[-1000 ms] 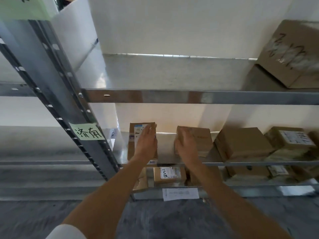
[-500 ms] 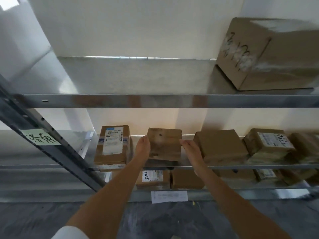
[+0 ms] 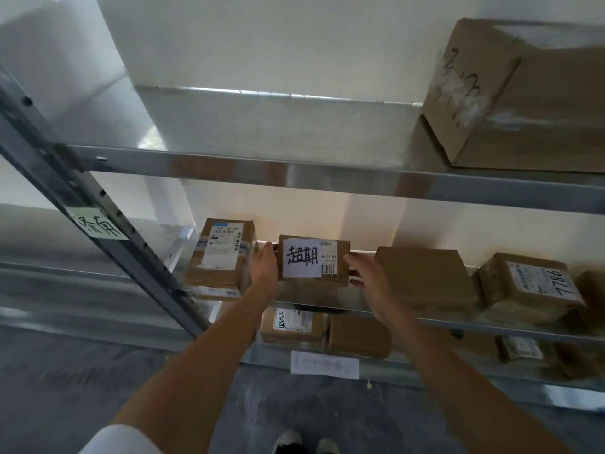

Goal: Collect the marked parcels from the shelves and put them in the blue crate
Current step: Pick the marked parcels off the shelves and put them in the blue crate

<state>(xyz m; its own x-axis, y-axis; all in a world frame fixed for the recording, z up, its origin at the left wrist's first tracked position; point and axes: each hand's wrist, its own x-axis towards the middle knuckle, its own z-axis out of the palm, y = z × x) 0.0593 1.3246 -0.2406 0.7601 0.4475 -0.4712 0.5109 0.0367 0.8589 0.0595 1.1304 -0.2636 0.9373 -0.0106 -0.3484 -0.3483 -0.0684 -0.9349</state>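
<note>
marked parcel gripped between both hands, left hand, right hand

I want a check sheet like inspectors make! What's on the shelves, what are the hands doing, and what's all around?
Surface: metal shelves, three levels in view; the top one is bare at its left.
Job's things: marked parcel, a white sheet with big handwritten characters on its face, lifted and tilted toward the camera. Blue crate: not in view.
Clutter: big box on the top shelf at right; labelled parcel left of the held one; plain parcel and parcel numbered 7786 to its right; more parcels on the lowest shelf.
Hands: left hand and right hand grip the marked parcel's sides.
Cables: nothing seen.
Surroundings: white wall, grey floor, green note on the upright, the person's shoes.
</note>
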